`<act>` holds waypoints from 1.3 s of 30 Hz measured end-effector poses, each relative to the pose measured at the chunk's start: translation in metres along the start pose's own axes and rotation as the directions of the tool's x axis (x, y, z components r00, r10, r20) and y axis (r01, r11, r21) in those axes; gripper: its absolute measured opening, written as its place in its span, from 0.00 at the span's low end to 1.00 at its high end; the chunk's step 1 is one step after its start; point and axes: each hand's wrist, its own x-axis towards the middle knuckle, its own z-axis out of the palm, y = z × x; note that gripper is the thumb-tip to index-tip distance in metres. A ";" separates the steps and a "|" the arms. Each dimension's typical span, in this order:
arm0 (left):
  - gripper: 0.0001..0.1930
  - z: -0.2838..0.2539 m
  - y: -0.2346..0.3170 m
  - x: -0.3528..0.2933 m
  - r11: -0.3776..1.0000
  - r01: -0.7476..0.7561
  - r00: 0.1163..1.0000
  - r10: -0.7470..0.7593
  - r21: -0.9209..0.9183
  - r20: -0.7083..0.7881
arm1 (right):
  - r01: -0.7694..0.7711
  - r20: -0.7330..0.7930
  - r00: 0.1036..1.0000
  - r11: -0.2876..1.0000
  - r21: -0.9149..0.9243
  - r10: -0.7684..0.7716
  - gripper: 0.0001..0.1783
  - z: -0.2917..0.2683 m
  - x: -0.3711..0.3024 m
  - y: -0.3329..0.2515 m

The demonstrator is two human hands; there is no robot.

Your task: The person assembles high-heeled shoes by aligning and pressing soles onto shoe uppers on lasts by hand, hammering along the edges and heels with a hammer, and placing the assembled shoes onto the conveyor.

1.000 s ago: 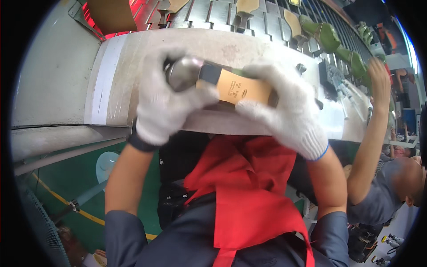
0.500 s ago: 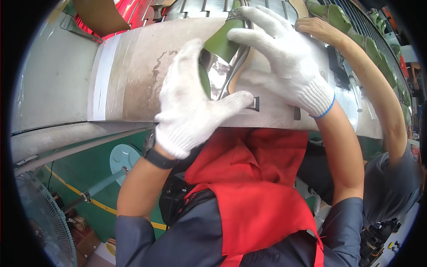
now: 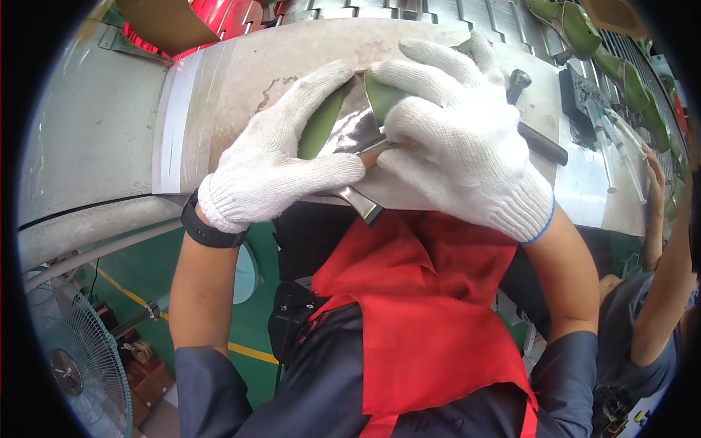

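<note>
A green and silver heeled shoe (image 3: 350, 120) is between my two hands, over the front part of the pale worktop. Its slim heel (image 3: 363, 204), with a dark tip, points toward me past the worktop's edge. My left hand (image 3: 281, 157), in a white knitted glove, grips the green side, thumb across the near part. My right hand (image 3: 467, 139), gloved alike, closes on the other side with bent fingers. It covers much of the shoe there. Beyond that hand lies a hammer-like tool (image 3: 544, 143) with a dark handle, partly hidden.
Several syringes (image 3: 607, 150) lie by a black block (image 3: 580, 102) at the right. Green shoes (image 3: 577, 33) line the metal conveyor (image 3: 489, 18). A co-worker's hand (image 3: 653, 171) and arm are at far right. A fan (image 3: 69, 369) stands at lower left.
Both hands and the shoe have come nearer to me; the shoe is turned, its heel now showing toward me. The co-worker's hand has left the conveyor edge. The hammer-like tool now shows.
</note>
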 end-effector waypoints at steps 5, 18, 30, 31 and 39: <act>0.51 0.005 0.014 0.004 0.997 0.070 0.997 -0.071 -0.028 -0.025 | 0.000 0.012 1.000 1.000 0.002 0.000 0.11 -0.003 0.005 0.001; 0.43 0.019 0.027 0.017 0.980 0.079 0.990 -0.055 0.184 -0.129 | -0.069 0.026 0.997 0.996 -0.061 0.071 0.42 -0.018 -0.001 0.040; 0.35 0.036 0.022 0.032 0.955 -0.025 0.967 0.097 0.295 -0.234 | -0.177 -0.079 0.981 0.984 -0.024 0.175 0.42 -0.013 0.005 0.035; 0.35 0.039 0.022 0.033 0.953 -0.025 0.962 0.105 0.302 -0.252 | -0.184 -0.097 0.979 0.982 -0.050 0.178 0.42 -0.012 -0.005 0.037; 0.44 0.038 0.038 0.047 0.896 -0.150 0.968 0.220 0.417 -0.123 | -0.433 -0.226 0.892 0.885 -0.174 0.392 0.33 -0.035 -0.108 0.035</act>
